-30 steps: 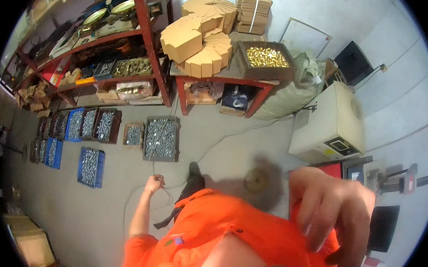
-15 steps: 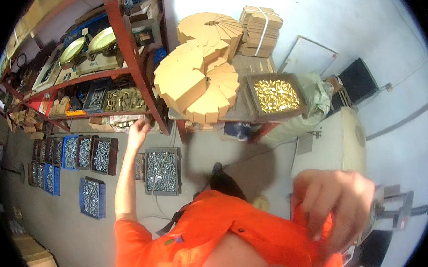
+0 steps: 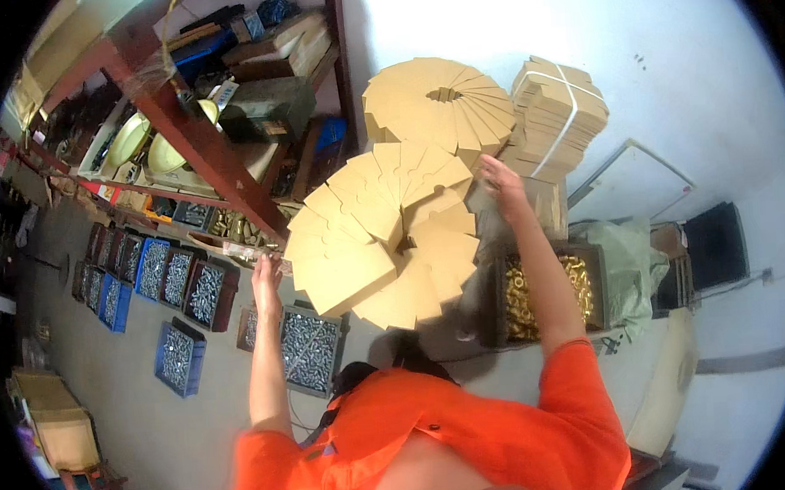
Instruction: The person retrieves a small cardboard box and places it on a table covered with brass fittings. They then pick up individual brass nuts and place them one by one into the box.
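Head view: both hands up at fanned cardboard stacks.
Left hand (image 3: 267, 274) open on the shelf (image 3: 233, 249) edge; right hand (image 3: 500, 179) spread on cards (image 3: 392, 236) above the brass-parts crate (image 3: 546, 295). Best lift one stack squarely, so neighbours stay put.

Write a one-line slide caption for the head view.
Right hand reaches to fanned stacks of cardboard blanks above a crate of brass parts; left hand touches the red shelf frame.
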`<state>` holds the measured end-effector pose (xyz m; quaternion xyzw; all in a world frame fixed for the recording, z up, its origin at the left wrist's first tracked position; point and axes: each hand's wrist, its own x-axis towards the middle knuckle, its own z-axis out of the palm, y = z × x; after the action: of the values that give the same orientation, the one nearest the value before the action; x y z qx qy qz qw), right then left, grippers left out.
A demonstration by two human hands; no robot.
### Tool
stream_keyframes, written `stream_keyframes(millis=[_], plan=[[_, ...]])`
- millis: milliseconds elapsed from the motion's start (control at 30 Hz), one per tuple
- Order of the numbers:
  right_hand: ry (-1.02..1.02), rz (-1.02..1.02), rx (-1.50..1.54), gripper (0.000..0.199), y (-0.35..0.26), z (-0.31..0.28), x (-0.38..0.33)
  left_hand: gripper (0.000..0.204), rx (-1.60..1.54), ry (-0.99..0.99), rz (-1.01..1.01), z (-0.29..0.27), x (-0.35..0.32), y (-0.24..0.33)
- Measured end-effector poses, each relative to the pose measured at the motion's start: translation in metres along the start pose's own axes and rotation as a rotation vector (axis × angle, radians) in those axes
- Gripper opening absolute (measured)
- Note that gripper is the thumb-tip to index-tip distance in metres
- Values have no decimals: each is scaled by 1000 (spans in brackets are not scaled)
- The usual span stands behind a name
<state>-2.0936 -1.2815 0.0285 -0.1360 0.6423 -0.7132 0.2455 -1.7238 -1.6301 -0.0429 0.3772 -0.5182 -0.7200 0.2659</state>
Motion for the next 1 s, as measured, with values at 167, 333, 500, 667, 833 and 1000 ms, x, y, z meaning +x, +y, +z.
stream_keyframes(millis=[167, 333, 500, 667, 833, 1000], plan=[[14, 91, 18, 46, 18, 35, 36, 62, -295, -229, -41, 13, 21, -28], [40, 102, 181, 54, 31, 36, 38, 60, -428, -204, -228, 33, 26, -28], [134, 8, 107, 59, 29, 35, 4, 56, -395, -175, -212, 48, 23, -11], [339, -48, -7, 62, 10, 58, -65, 47, -430, -228, -360, 55, 27, 3], [505, -34, 45, 61, 27, 51, -125, 43, -311, -267, -403, 66, 36, -1], [377, -87, 130, 65, 33, 47, -145, 39, -262, -361, -374, 69, 56, -3]])
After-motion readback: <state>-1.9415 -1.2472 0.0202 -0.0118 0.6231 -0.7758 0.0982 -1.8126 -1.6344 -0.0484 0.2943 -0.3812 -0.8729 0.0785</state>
